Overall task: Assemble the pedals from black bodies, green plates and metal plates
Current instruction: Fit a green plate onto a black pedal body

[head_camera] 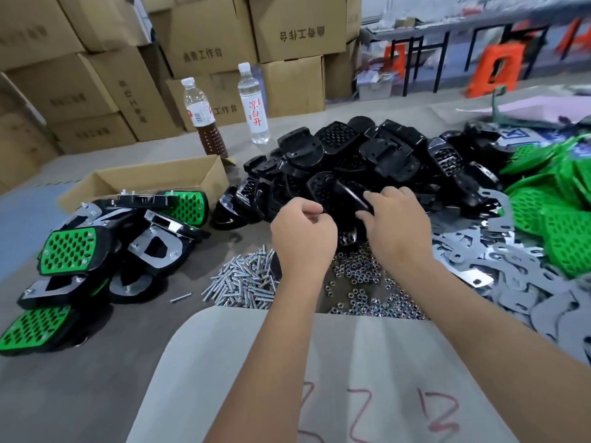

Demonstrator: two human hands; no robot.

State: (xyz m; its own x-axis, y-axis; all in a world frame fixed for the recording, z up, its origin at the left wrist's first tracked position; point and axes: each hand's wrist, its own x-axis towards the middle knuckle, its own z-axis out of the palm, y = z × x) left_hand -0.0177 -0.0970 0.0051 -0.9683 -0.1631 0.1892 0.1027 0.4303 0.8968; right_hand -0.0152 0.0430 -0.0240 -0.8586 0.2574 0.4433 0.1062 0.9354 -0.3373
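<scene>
Both hands work at the near edge of the black bodies [367, 161] heaped mid-surface. The left hand [302, 233] is curled; what it holds, if anything, is hidden. The right hand [395, 223] grips one body [350, 195], its long axis running from far-left to near-right, mostly covered. Green plates [553, 199] and metal plates [499, 266] lie right.

Finished pedals [105, 238] left, bodies [351, 155] behind screws [243, 282], metal plates [479, 266] right.
</scene>
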